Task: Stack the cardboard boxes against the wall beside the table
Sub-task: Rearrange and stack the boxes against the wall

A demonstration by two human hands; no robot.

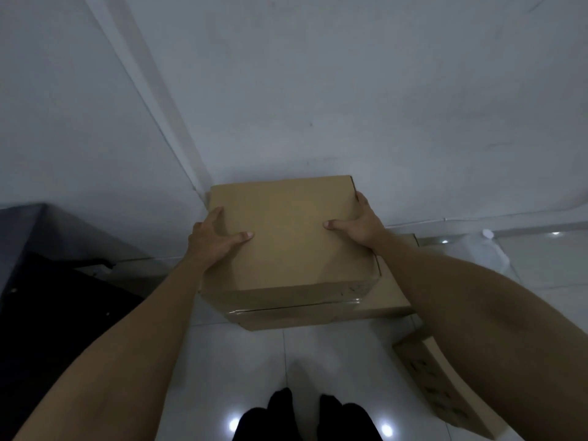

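A brown cardboard box (288,237) sits on top of a stack against the white wall (381,106), near the room's corner. My left hand (213,240) grips its left edge, thumb lying on the top face. My right hand (362,226) grips the right edge, thumb on top as well. Under it lies a second box (286,318) with shiny tape along its seam, and a wider, flatter box (393,297) juts out at the right, lower down. Another cardboard box (436,383) with dark printed marks lies on the floor at the right, partly hidden by my right forearm.
A dark table (47,237) stands at the left, beside the stack, with black gear below it. The floor (248,354) is glossy white tile with lamp reflections. My feet in dark socks (305,415) stand in front of the stack. A clear plastic bag (486,249) lies by the wall at right.
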